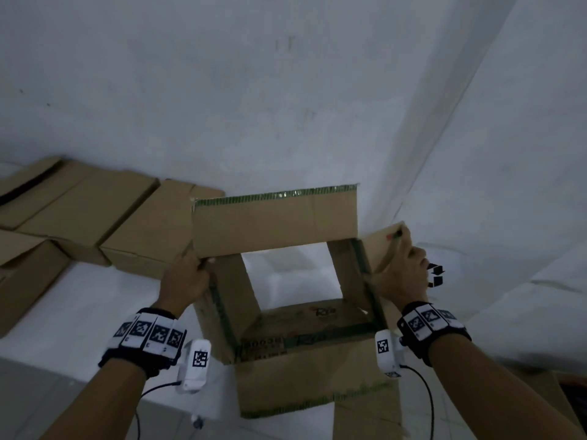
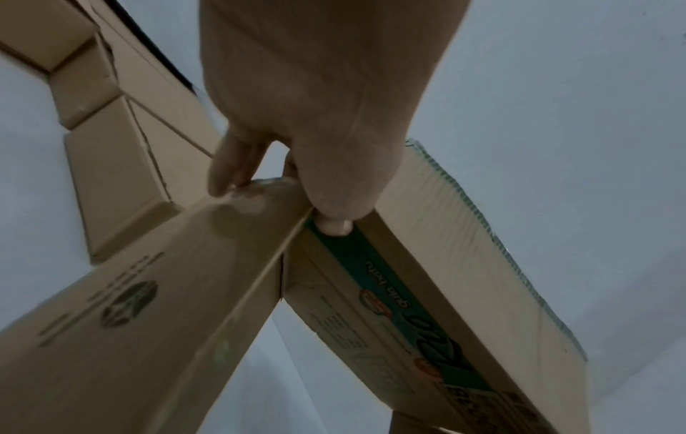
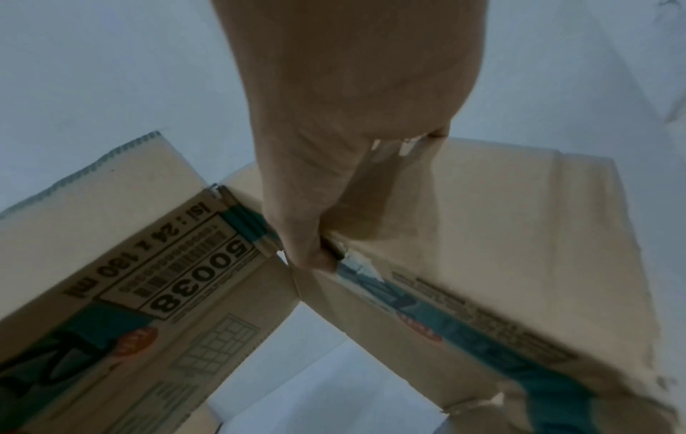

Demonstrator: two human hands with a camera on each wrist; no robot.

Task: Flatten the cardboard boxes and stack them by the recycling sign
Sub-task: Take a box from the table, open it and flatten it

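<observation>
Cardboard box (image 1: 286, 325), open through, held up between both outstretched arms beside the recycling sign (image 1: 435, 275) from the head view, left hand (image 2: 308, 123) pinching its far-left corner up close, right hand (image 3: 345, 152) clamped round the far-right flap edge.
</observation>
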